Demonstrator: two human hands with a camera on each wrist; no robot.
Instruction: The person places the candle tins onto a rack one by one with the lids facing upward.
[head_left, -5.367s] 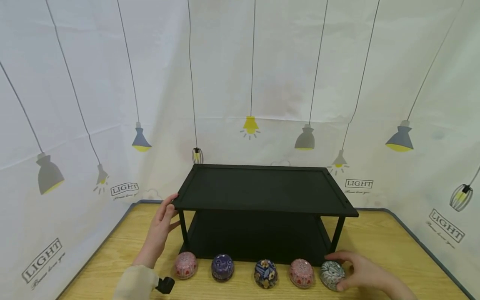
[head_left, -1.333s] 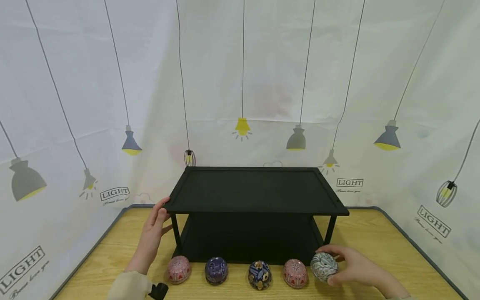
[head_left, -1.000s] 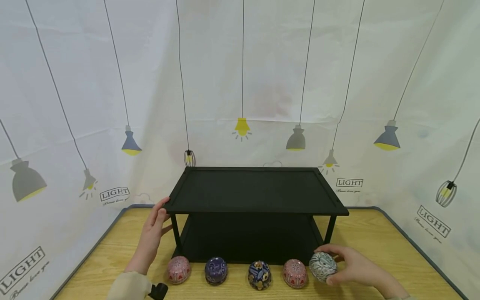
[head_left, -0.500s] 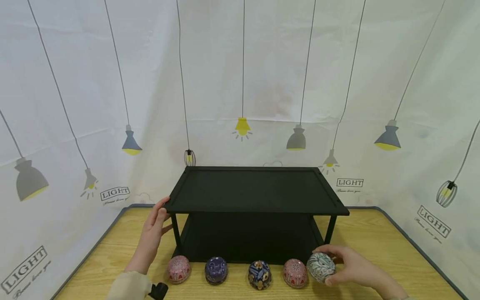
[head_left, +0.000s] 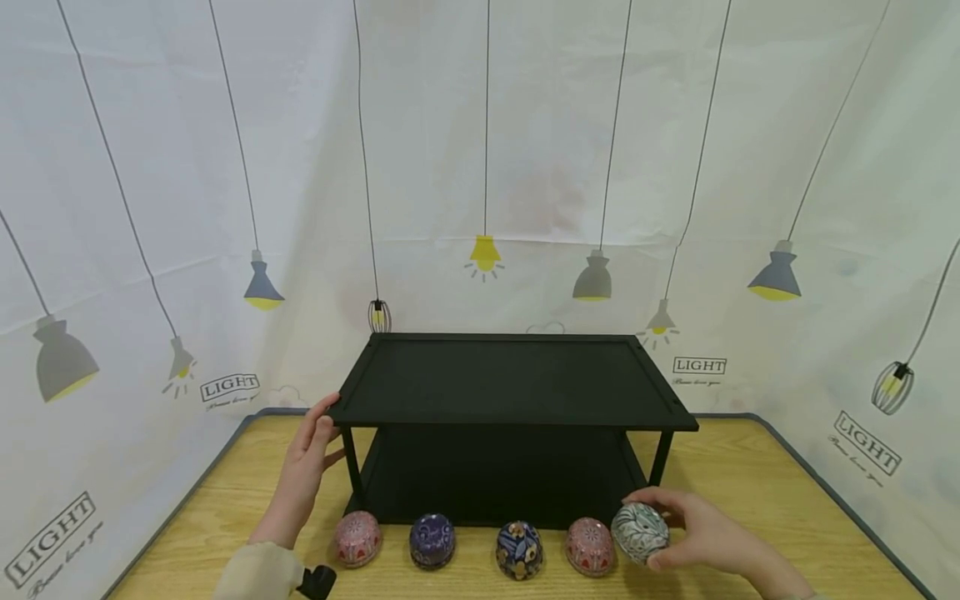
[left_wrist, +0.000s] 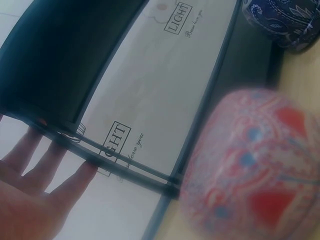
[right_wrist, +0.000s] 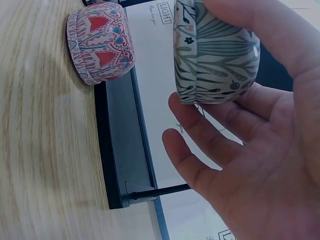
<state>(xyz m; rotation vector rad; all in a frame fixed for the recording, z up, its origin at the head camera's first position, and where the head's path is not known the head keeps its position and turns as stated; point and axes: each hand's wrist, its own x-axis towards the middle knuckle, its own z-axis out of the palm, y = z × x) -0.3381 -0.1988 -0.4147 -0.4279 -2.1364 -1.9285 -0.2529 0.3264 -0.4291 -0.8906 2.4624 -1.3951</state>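
Note:
My right hand (head_left: 701,533) holds a small round tin (right_wrist: 220,55) with a green and white leaf pattern, thumb on one side and fingers on the other. In the right wrist view it hangs above the tabletop, beside a pink patterned tin (right_wrist: 102,42). My left hand (head_left: 303,462) rests against the front left corner of a black two-tier shelf (head_left: 513,379). Its straight fingers (left_wrist: 42,167) meet the black post in the left wrist view, their tips partly hidden. Near this hand sits another pink tin (head_left: 357,539).
A purple tin (head_left: 432,541) and a dark blue floral tin (head_left: 519,550) stand between the pink ones, in a row along the shelf's front edge. The wooden table (head_left: 757,475) is bordered by a pale curtain (head_left: 442,167) printed with lamps.
The leaf-patterned tin, gripped by my right hand, has come up off the table and shifted slightly left toward the pink tin. My left hand stays at the shelf corner.

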